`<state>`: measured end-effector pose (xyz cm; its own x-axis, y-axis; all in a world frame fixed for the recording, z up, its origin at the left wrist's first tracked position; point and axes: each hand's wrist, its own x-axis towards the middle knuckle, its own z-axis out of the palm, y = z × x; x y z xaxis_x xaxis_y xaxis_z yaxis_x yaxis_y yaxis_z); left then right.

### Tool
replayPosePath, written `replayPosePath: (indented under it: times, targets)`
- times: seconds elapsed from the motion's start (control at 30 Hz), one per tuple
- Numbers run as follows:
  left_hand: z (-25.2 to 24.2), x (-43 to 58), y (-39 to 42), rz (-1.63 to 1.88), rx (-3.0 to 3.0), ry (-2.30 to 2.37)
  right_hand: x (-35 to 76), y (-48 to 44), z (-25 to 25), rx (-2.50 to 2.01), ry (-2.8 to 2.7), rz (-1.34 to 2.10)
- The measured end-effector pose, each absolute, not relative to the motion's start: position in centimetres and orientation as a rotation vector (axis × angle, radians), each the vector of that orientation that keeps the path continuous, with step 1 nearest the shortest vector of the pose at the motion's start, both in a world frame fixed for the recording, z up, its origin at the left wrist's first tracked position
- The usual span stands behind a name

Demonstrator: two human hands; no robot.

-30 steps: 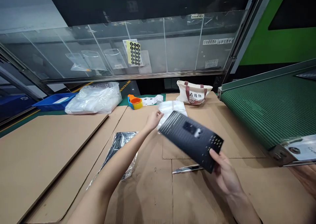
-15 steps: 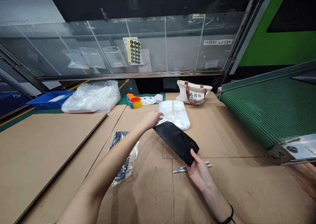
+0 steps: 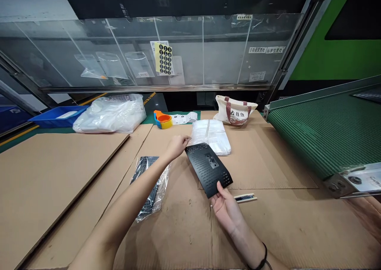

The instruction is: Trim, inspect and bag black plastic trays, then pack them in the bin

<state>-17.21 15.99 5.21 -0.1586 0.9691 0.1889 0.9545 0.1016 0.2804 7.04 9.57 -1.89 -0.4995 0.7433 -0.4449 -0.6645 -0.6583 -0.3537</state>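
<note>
Right hand (image 3: pixel 226 211) first, from my screen: palm up, thumb on top of the lower edge of the black perforated plate (image 3: pixel 208 169), fingers under it, so a pinch at that end. The plate is held tilted just above the cardboard sheet (image 3: pixel 181 238), its far corner near the left hand (image 3: pixel 177 147). That hand looks loosely curled, not gripping anything, and I can't see a clear touch on the plate. Best practice at this point, I'd say: keep the pinch at the edge, clear of the centre cutout, and let the left hand steady the far corner.

Edges: just left of the plate lies a clear plastic sleeve (image 3: pixel 150 186) with something dark inside, under the left forearm. A slim pen-like item (image 3: pixel 245 198) sits just right of the right hand. There's open cardboard to the right of the plate, up to the green conveyor belt (image 3: pixel 324 137) and its metal end. Ahead, a stack of clear poly bags (image 3: pixel 210 137) nearly touches the plate. Farther back are an orange-and-blue tape dispenser (image 3: pixel 162 120), a canvas tote bag (image 3: pixel 235 110) and a blue tray (image 3: pixel 58 117)
</note>
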Motion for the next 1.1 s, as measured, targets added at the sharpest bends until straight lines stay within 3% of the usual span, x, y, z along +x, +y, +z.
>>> replayPosePath:
  times: [0.83,1.1]
  targets:
    - [5.8,-14.9,13.1,-0.050,2.138,2.607,5.2,7.0,0.0,-0.753,0.024,2.141]
    - [6.0,-14.1,12.4,-0.047,2.168,2.617,5.8,6.5,-0.4,-0.821,-0.209,2.184]
